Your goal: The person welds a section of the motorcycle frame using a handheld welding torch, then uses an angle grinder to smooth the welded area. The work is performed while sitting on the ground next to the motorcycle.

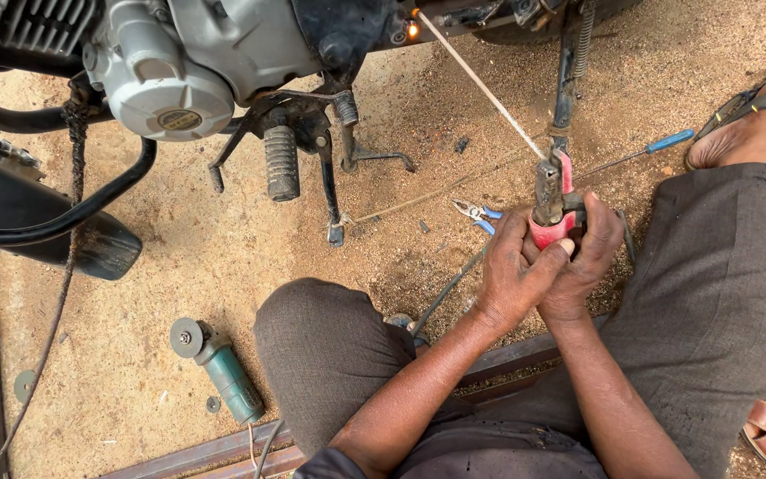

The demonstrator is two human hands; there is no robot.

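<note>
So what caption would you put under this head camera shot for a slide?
Both hands, left hand and right hand, grip a red welding electrode holder whose rod glows at a motorcycle frame.

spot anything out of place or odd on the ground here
Tools lie loose in the sandy dirt: a green angle grinder, blue-handled pliers, and a blue-handled screwdriver. Both hands, left hand and right hand, grip the red welding rod holder.

The red-handled electrode holder (551, 200) stands nearly upright at right of centre, its worn metal head up — a thin pale welding rod (480, 84) runs from it, slanting far-left to a glowing tip (413, 29) under the motorcycle.
</note>
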